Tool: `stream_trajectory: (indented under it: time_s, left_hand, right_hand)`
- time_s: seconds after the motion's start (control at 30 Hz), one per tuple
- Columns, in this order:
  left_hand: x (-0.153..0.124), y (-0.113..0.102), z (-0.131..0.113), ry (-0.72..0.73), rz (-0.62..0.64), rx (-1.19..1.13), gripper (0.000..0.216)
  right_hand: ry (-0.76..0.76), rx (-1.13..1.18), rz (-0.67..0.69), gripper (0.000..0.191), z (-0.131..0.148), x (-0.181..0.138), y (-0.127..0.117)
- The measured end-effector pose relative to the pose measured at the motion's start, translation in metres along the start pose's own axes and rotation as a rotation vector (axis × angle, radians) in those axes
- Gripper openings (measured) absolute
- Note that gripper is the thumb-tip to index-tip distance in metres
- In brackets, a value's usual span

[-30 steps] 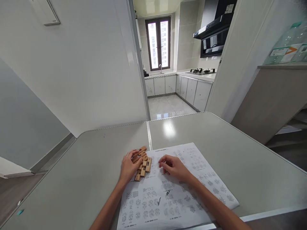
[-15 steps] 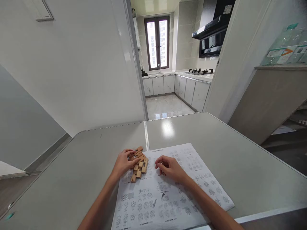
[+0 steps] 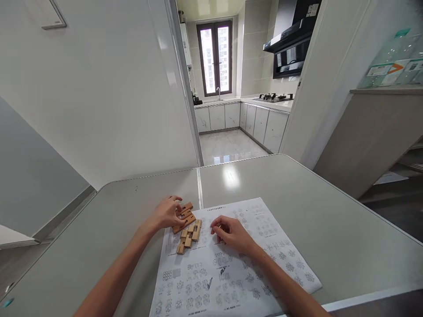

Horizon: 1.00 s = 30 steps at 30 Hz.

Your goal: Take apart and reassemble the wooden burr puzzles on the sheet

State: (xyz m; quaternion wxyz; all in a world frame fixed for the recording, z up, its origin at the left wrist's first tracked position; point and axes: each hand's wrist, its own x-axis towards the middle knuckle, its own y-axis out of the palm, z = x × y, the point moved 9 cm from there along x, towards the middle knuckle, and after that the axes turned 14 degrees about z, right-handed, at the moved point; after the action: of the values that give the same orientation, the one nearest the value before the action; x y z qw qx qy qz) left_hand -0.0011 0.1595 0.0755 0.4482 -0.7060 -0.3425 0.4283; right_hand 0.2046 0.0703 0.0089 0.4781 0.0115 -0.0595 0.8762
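Several notched wooden puzzle pieces (image 3: 187,230) lie in a loose pile at the top left corner of a printed instruction sheet (image 3: 231,264) on a grey table (image 3: 297,198). My left hand (image 3: 164,213) rests on the far end of the pile, fingers curled over the upper wooden bars (image 3: 183,211) and touching them. My right hand (image 3: 231,233) lies on the sheet just right of the pile, fingers curled under in a loose fist, with nothing visible in it.
A seam (image 3: 198,189) runs down the table's middle. Beyond the table a doorway opens into a kitchen with cabinets (image 3: 238,116) and a window (image 3: 214,57). A counter with plastic bottles (image 3: 393,61) stands at the right. A white wall fills the left.
My left hand has slid left and away from me, drawing the upper wooden bars a little apart from the other pieces. My right hand has stayed curled on the sheet. The camera turned slightly.
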Motion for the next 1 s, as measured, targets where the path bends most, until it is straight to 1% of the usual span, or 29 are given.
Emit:
stream_trajectory:
  time_s: [0.13, 0.3, 0.47, 0.67, 0.77, 0.83, 0.9, 0.97, 1.0]
  left_hand:
    - [0.002, -0.002, 0.005, 0.0, 0.002, 0.021, 0.018]
    - [0.004, 0.0, 0.008, -0.017, 0.05, 0.101, 0.023]
    - [0.004, 0.0, 0.004, -0.011, 0.058, 0.124, 0.026]
    - [0.002, -0.01, -0.009, 0.018, 0.024, 0.099, 0.021]
    - [-0.001, -0.016, -0.023, 0.041, 0.001, 0.081, 0.023]
    - [-0.002, -0.019, -0.038, 0.076, -0.031, 0.072, 0.024]
    - [-0.004, -0.023, -0.058, 0.128, -0.087, 0.055, 0.024]
    - [-0.005, -0.025, -0.081, 0.181, -0.14, 0.034, 0.027]
    - [-0.006, -0.026, -0.093, 0.207, -0.158, 0.023, 0.029]
  right_hand:
    - [-0.001, 0.014, -0.003, 0.014, -0.001, 0.001, -0.001]
    - [0.002, 0.038, -0.001, 0.019, -0.001, 0.001, -0.001]
    - [0.011, 0.056, -0.004, 0.021, 0.001, 0.0, -0.001]
    - [0.008, 0.108, -0.008, 0.023, -0.003, 0.002, -0.003]
    - [-0.004, 0.15, -0.026, 0.029, -0.007, 0.004, -0.006]
    - [-0.028, 0.212, -0.055, 0.037, -0.008, 0.004, -0.01]
    - [-0.058, 0.328, -0.064, 0.048, -0.008, 0.005, -0.012]
    - [-0.087, 0.478, -0.033, 0.056, -0.007, 0.006, -0.009]
    - [-0.106, 0.547, -0.008, 0.057, -0.005, 0.007, -0.007]
